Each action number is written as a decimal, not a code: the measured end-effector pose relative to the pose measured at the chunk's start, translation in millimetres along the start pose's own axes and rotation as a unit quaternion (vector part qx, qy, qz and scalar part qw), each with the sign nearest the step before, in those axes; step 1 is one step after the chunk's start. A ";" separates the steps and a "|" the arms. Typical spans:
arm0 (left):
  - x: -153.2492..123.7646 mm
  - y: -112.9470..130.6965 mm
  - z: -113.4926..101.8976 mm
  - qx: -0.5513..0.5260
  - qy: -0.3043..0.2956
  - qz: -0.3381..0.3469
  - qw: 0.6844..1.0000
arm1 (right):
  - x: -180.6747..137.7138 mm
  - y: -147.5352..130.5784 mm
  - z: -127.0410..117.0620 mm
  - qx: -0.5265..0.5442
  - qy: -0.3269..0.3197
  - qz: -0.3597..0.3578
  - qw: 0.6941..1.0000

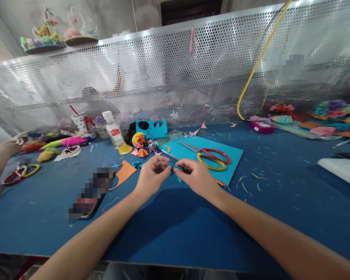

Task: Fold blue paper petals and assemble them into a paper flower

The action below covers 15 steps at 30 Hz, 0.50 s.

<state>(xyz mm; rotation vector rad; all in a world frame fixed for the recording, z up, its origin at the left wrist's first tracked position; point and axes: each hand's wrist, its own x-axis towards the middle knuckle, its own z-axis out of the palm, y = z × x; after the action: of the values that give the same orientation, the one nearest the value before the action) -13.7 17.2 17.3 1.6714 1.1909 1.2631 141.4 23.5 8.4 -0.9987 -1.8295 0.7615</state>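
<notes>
Above the blue table, my left hand (152,173) and my right hand (196,175) meet fingertip to fingertip. Both pinch a small piece of blue paper (179,179), mostly hidden by the fingers. Just behind my right hand lie scissors (211,155) with one red and one yellow handle loop, resting on a bright blue paper sheet (230,149). A thin metal rod (168,153) shows past my fingertips. Left of my left hand are a cut piece of orange paper (125,174) and small blue paper scraps (137,165).
A phone (97,190) lies left of my forearm. Behind stand a glue bottle (113,130), a paper flower (139,140) and cut-out blue paper (159,129). Another person's arm (0,159) reaches in at far left near scissors (21,171). A perforated metal panel (163,66) borders the table.
</notes>
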 end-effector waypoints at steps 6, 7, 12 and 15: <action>-0.2 2.2 -0.4 -0.017 0.006 -0.004 1.000 | 1.8 -0.9 -3.4 0.009 0.019 0.005 1.000; -0.5 2.3 -0.3 -0.016 0.005 -0.004 1.000 | 1.8 -1.0 -3.4 0.010 0.017 0.003 1.000; -3.1 2.9 1.2 -0.003 -0.013 -0.002 1.000 | 1.4 0.3 -2.3 0.007 0.006 0.000 1.000; -4.2 3.3 1.7 0.008 -0.029 0.002 1.000 | 0.8 0.5 -2.1 0.003 0.006 0.002 1.000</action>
<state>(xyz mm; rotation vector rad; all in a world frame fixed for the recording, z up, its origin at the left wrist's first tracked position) -11.7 12.1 18.6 1.7104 1.1660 1.2031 143.2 24.6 9.2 -1.0020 -1.8152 0.7612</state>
